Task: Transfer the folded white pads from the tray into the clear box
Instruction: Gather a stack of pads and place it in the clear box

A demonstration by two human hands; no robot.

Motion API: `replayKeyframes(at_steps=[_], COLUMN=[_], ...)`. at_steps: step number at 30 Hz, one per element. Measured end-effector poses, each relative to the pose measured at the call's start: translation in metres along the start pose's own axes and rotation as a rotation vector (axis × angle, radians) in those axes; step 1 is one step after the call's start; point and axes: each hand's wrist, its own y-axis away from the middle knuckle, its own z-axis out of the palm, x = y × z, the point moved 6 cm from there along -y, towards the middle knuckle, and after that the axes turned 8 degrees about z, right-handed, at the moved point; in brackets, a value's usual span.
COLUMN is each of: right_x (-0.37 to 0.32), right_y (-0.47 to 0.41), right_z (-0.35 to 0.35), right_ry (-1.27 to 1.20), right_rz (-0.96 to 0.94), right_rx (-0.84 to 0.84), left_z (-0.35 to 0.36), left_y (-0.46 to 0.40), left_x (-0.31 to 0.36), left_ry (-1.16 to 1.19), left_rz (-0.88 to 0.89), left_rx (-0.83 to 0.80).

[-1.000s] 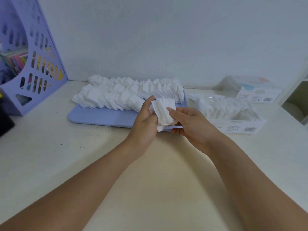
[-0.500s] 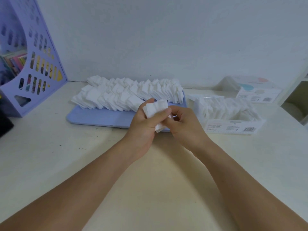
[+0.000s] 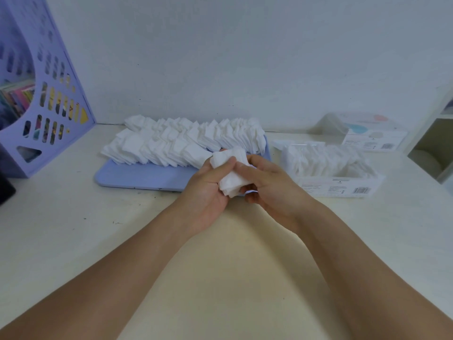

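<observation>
Nearest us, our forearms reached out over the pale table (image 3: 73,229) and met just in front of the tray (image 3: 137,175), which we take as our landmark. Our left hand (image 3: 208,190) had its thumb curled over the top of a small stack of pads (image 3: 230,173), the palm cupping it from the left. Our right hand (image 3: 269,185) pressed in from the right, its fingers bent round the stack's other side, so both hands gripped the same bundle, which was held above the tray's near right corner.

On the tray itself lay the remaining pads (image 3: 176,143), in overlapping rows that filled most of it, leaving a bare lilac strip along the near edge.

Right of the tray, near it but apart, stood the clear box (image 3: 338,177), already partly filled with upright pads. Behind that, farther right of the tray, sat a second box (image 3: 370,133) against the wall. Left of the tray, a lilac file holder (image 3: 49,99) held coloured papers.
</observation>
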Motion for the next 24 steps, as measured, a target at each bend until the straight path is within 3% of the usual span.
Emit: replayKeyframes(at_steps=[8, 16, 24], right_x=[-0.0008, 0.0029, 0.0022], right_y=[-0.0003, -0.0018, -0.0024], right_z=[-0.0014, 0.0023, 0.0072], right_ry=[-0.149, -0.239, -0.135], right_rz=[-0.048, -0.039, -0.114], right_rx=[0.078, -0.012, 0.08], left_z=[-0.0074, -0.0077, -0.0047], left_y=[-0.0028, -0.0021, 0.0035], left_x=[0.0054, 0.0019, -0.002], left_ry=[0.075, 0.069, -0.052], left_rz=[0.019, -0.025, 0.043], left_rx=[0.053, 0.022, 0.089])
